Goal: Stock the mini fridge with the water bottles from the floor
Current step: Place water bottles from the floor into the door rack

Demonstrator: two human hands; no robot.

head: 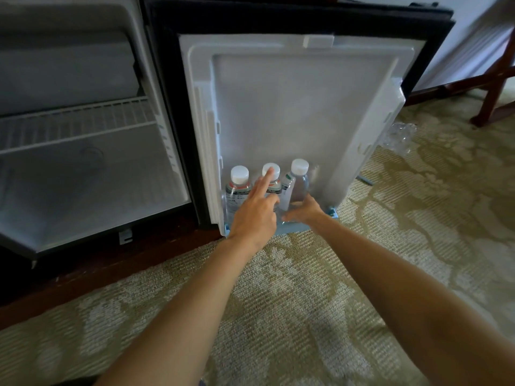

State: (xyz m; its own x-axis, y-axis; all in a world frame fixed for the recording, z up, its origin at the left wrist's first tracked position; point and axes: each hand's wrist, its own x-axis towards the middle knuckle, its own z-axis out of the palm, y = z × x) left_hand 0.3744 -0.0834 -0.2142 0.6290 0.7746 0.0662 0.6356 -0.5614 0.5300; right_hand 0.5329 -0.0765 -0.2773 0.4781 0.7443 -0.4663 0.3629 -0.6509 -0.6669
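Observation:
The mini fridge (83, 168) stands open at the left, its door (292, 107) swung wide toward me. Three clear water bottles with white caps stand in a row on the door's bottom shelf (333, 211): the left bottle (239, 185), the middle bottle (274, 185) and the right bottle (299, 179). My left hand (255, 215) is in front of them, its index finger stretched up onto the middle bottle's cap. My right hand (305, 211) sits low at the base of the right bottle, fingers spread against it, not wrapped round it.
A wire shelf (75, 126) crosses the fridge interior. Crumpled clear plastic wrap (400, 137) lies on the patterned carpet (306, 302) right of the door. Dark wooden furniture legs (496, 90) stand at the far right.

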